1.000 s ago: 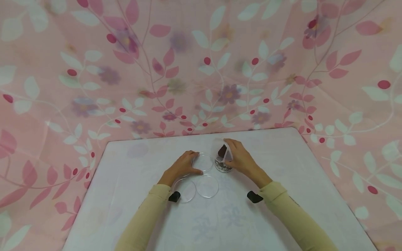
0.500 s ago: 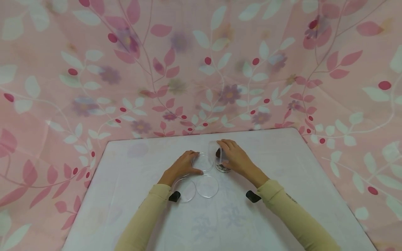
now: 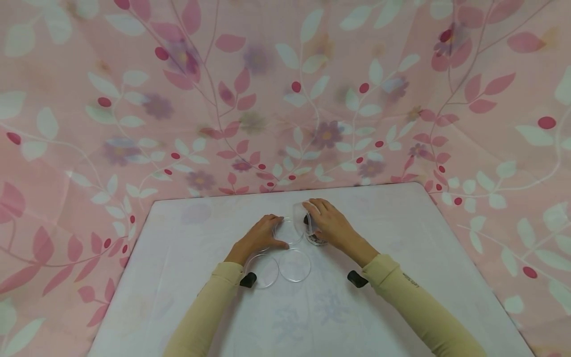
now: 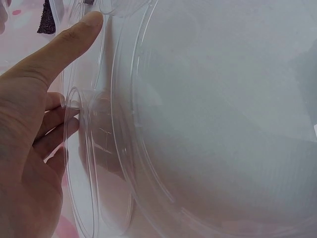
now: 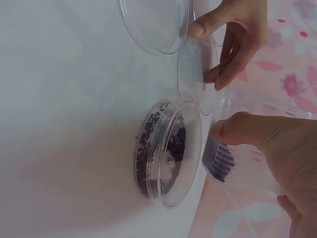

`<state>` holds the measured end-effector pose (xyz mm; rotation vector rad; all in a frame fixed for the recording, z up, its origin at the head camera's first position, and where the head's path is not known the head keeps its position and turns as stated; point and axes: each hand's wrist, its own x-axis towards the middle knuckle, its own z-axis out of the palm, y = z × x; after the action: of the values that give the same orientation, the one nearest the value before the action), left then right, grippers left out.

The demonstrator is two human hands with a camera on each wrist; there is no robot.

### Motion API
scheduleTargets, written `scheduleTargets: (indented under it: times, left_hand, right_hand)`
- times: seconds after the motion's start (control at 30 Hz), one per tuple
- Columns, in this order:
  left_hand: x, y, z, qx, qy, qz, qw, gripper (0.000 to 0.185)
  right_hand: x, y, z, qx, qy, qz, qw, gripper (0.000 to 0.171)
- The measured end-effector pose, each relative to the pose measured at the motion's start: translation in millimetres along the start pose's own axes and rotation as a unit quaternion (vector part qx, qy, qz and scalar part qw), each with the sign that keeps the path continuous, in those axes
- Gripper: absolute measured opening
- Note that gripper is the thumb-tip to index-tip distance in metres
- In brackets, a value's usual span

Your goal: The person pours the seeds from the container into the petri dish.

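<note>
Petri dishes of clear plastic sit clustered near the middle of the white bench, and both hands work at the far pair. The left hand steadies an empty petri dish, thumb at its near rim and fingers curled round the far side (the left wrist view shows the thumb lying flat along the rim), probably so the light dish does not slide. Just to its right stands the seed dish, whose floor is strewn with small dark grains; in the right wrist view the grains lie mostly along one side, with pale patches between.

The right hand is clamped on a clear plastic scoop, tilted up over the gap between the two dishes with a dark clump showing through it near the thumb. Holding it steeply and close to the rims would keep loose grains from falling onto the bench; whether any are leaving it I cannot tell.

Nearer the person lie two more empty dishes, side by side and touching or nearly so, the left one partly under the left forearm. Small black camera units sit at both wrists, and a pink leaf-printed cloth hangs behind the bench.
</note>
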<state>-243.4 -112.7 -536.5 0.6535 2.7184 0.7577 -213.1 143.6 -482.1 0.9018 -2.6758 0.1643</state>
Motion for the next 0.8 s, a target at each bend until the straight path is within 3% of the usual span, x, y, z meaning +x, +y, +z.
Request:
scheduleTargets:
  times: [0.23,0.43,0.8]
  left_hand:
    - [1.6,-3.6,1.6,0.009,0.007,0.013,0.9998,0.094]
    - [2.9,-4.9,2.6,0.017,0.011,0.021,0.9996,0.094]
    - [3.5,-5.1,2.3,0.017,0.009,0.017,0.9997,0.094]
  right_hand:
    - [1.1,-0.1,3.8,-0.022,0.0,-0.01,1.0,0.094]
    - [2.6,-0.4,7.0,-0.041,-0.012,-0.011,0.999,0.081]
    - [5.1,-4.2,6.3,-0.055,-0.01,-0.021,0.998,0.069]
